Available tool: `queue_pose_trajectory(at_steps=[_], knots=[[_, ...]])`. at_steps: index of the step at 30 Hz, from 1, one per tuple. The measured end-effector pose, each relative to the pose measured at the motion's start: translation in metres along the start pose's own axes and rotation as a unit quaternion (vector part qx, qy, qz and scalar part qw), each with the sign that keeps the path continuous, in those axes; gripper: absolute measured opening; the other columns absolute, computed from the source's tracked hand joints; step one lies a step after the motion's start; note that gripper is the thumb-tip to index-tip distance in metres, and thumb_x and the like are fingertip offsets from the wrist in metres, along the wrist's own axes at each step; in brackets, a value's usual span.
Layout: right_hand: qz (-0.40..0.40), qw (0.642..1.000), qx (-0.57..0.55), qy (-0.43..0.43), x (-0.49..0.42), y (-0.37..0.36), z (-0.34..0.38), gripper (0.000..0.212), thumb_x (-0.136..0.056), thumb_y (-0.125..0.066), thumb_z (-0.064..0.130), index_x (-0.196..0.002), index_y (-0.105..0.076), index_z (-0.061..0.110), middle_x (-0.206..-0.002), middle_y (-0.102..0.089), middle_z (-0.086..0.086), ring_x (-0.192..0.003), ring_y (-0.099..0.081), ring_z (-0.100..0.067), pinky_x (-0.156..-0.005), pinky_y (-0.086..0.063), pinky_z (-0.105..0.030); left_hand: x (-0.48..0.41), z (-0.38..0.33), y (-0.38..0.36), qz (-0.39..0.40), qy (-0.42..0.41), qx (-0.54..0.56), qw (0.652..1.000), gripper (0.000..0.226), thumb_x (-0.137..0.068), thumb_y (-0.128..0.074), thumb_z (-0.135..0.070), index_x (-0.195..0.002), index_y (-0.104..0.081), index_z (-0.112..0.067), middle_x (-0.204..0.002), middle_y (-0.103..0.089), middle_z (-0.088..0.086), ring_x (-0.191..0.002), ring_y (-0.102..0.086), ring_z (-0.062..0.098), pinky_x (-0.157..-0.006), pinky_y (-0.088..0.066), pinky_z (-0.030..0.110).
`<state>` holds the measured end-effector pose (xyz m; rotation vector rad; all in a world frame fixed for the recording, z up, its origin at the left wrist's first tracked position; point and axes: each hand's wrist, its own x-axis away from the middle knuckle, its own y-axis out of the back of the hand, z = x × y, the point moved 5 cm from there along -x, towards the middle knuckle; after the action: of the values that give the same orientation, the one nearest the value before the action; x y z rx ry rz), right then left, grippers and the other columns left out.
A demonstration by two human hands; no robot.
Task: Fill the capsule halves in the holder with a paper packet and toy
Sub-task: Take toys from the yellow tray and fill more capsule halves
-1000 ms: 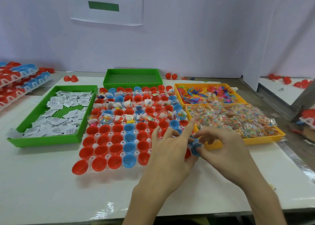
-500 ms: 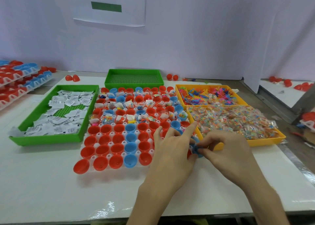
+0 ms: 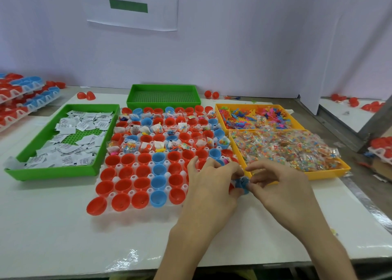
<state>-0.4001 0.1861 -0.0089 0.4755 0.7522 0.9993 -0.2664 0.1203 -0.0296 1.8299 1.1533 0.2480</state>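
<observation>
A white holder [image 3: 118,174] carries rows of red and blue capsule halves [image 3: 158,170]. The far rows hold packets and toys; the near rows look bare. Over the holder's near right corner, my left hand [image 3: 209,181] and my right hand [image 3: 280,182] meet around a small blue toy [image 3: 241,183], each pinching it with fingertips. A green tray [image 3: 25,154] on the left holds white paper packets [image 3: 67,139]. On the right, yellow trays hold loose coloured toys [image 3: 252,116] and clear bead bags [image 3: 284,148].
An empty green tray [image 3: 163,96] stands behind the holder. Stacked holders with capsule halves [image 3: 23,95] lie at far left. Loose red halves [image 3: 86,95] sit near the back wall and beyond the divider at right. The table's front edge runs just below my forearms.
Both hands stay together at the holder's near right corner, working the blue toy between the fingertips. Nothing else on the table has moved.
</observation>
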Motion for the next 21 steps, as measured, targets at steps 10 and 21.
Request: queue_pose_trajectory(at_steps=[10,21], knots=[[-0.019,0.996,-0.068,-0.047,0.005,0.004,-0.011,0.026,-0.077,-0.082,0.006,-0.086,-0.076,0.030,-0.075,-0.073,0.016,-0.073,-0.070,-0.002,-0.068,-0.055,-0.016,0.001,0.000,0.002,-0.002,-0.002,-0.005,1.000,0.030,-0.092,-0.065,-0.039,-0.121,-0.058,-0.043,-0.115,-0.063,-0.021,-0.115,-0.044,0.002,-0.120,0.004,0.045],[-0.061,0.992,-0.103,-0.030,0.008,0.015,-0.017,0.023,-0.081,-0.078,0.009,-0.080,-0.075,0.032,-0.080,-0.074,0.017,-0.079,-0.070,-0.003,-0.070,-0.051,-0.009,0.002,-0.002,0.005,-0.006,-0.005,0.002,1.000,0.036,-0.091,-0.068,-0.034,-0.125,-0.058,-0.043,-0.118,-0.063,-0.018,-0.118,-0.044,0.003,-0.120,0.006,0.044]])
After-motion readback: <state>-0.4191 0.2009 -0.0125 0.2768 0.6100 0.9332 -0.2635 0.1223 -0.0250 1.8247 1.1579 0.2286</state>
